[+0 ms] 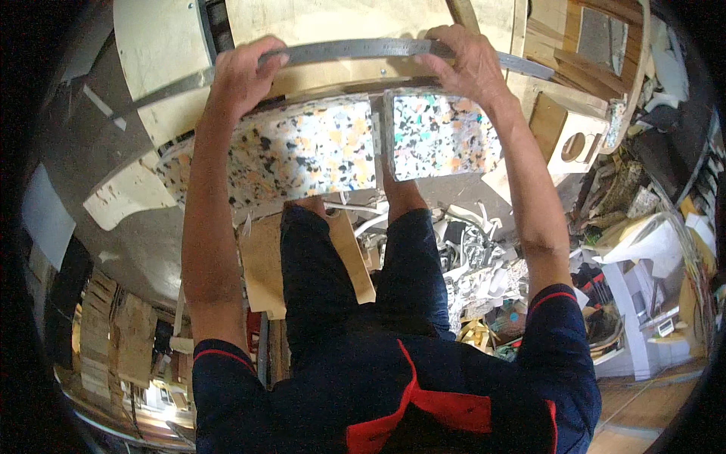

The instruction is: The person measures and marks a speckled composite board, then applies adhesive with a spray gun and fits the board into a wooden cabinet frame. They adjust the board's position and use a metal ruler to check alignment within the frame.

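A long grey metal ruler (348,51) with fine markings stretches from left to right across the pale wooden frame in front of me. My left hand (243,76) is closed on it left of the middle, thumb along the near side. Farther right, my right hand (473,66) grips the same ruler with its fingers over the far edge and its thumb on the near side. Just below the ruler lie two speckled foam pieces, a longer one (302,151) on the left and a shorter one (442,140) on the right, parted by a narrow gap.
Pale plywood (325,21) lies beyond the ruler. A wooden block with a round hole (578,144) stands at the right. White and dark scraps (484,265) litter the floor around my legs. A brown board (261,265) leans near my left leg; stacked boards (136,340) stand lower left.
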The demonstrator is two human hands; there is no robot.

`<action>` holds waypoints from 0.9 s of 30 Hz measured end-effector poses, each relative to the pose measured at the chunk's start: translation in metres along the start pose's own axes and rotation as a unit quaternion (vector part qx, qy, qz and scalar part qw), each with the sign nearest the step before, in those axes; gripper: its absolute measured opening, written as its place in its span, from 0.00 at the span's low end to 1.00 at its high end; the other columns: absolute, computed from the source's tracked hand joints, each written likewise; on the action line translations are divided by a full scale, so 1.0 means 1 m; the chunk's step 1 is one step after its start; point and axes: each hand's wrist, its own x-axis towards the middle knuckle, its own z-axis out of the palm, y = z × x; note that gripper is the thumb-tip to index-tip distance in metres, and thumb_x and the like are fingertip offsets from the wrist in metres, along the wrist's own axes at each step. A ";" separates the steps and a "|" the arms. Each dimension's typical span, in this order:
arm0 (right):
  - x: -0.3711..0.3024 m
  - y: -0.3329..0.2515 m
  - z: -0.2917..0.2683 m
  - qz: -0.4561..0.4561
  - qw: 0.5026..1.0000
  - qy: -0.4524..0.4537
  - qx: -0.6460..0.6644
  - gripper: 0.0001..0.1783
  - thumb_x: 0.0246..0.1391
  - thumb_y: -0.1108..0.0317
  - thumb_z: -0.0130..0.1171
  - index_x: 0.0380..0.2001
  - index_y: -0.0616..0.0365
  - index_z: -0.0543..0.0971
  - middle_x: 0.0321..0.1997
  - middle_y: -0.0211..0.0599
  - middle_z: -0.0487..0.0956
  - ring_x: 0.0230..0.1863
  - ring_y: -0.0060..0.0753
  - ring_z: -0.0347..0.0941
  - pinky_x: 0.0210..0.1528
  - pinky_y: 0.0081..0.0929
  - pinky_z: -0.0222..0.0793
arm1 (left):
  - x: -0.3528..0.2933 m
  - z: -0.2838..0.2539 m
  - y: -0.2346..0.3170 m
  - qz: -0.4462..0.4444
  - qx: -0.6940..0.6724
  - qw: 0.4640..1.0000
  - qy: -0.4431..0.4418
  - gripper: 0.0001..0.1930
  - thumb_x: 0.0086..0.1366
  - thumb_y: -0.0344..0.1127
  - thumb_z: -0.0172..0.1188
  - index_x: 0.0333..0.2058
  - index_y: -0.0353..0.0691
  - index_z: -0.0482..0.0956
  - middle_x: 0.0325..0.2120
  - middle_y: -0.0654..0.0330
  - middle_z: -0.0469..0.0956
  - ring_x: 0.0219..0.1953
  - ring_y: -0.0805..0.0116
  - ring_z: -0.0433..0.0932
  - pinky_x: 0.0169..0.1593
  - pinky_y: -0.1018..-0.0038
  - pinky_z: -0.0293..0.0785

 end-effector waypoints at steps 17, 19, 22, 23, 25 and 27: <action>-0.122 -0.016 0.000 -0.091 0.996 0.025 0.001 0.22 0.46 0.67 0.75 0.46 0.56 0.82 0.43 0.42 0.79 0.44 0.47 0.76 0.45 0.44 0.73 | -0.136 0.113 0.076 -0.044 0.140 0.948 0.281 0.21 0.57 0.45 0.73 0.50 0.53 0.83 0.61 0.58 0.70 0.64 0.51 0.66 0.65 0.48 0.58; -0.129 -0.017 0.008 -0.088 0.994 0.061 -0.018 0.25 0.45 0.67 0.76 0.48 0.56 0.82 0.47 0.39 0.77 0.48 0.46 0.74 0.48 0.43 0.71 | -0.139 0.129 0.073 -0.052 0.127 0.938 0.319 0.23 0.58 0.47 0.72 0.53 0.55 0.83 0.61 0.58 0.70 0.64 0.51 0.66 0.66 0.48 0.57; -0.137 -0.020 0.013 -0.076 0.994 0.055 -0.056 0.24 0.45 0.67 0.75 0.48 0.55 0.82 0.48 0.38 0.77 0.48 0.46 0.73 0.47 0.44 0.70 | -0.144 0.141 0.071 -0.054 0.114 0.931 0.341 0.24 0.61 0.48 0.70 0.56 0.57 0.82 0.59 0.59 0.71 0.63 0.53 0.67 0.68 0.48 0.55; -0.139 -0.020 0.012 -0.083 0.994 0.052 -0.057 0.23 0.46 0.68 0.75 0.48 0.55 0.82 0.47 0.38 0.77 0.48 0.46 0.73 0.48 0.44 0.69 | -0.145 0.141 0.070 -0.053 0.124 0.932 0.336 0.24 0.62 0.48 0.70 0.57 0.58 0.82 0.58 0.60 0.71 0.63 0.53 0.67 0.69 0.48 0.55; -0.139 -0.019 0.011 -0.096 0.992 0.048 -0.060 0.22 0.47 0.68 0.74 0.48 0.55 0.82 0.46 0.37 0.78 0.47 0.45 0.74 0.48 0.44 0.68 | -0.144 0.135 0.066 -0.028 0.143 0.929 0.340 0.21 0.63 0.46 0.69 0.55 0.57 0.83 0.54 0.61 0.73 0.61 0.55 0.69 0.68 0.49 0.56; -0.137 -0.017 0.008 -0.103 0.992 0.045 -0.061 0.20 0.48 0.70 0.73 0.46 0.55 0.82 0.44 0.37 0.78 0.46 0.43 0.74 0.49 0.43 0.67 | -0.139 0.128 0.061 -0.004 0.147 0.930 0.338 0.18 0.64 0.44 0.68 0.53 0.55 0.83 0.50 0.63 0.75 0.59 0.57 0.70 0.67 0.49 0.57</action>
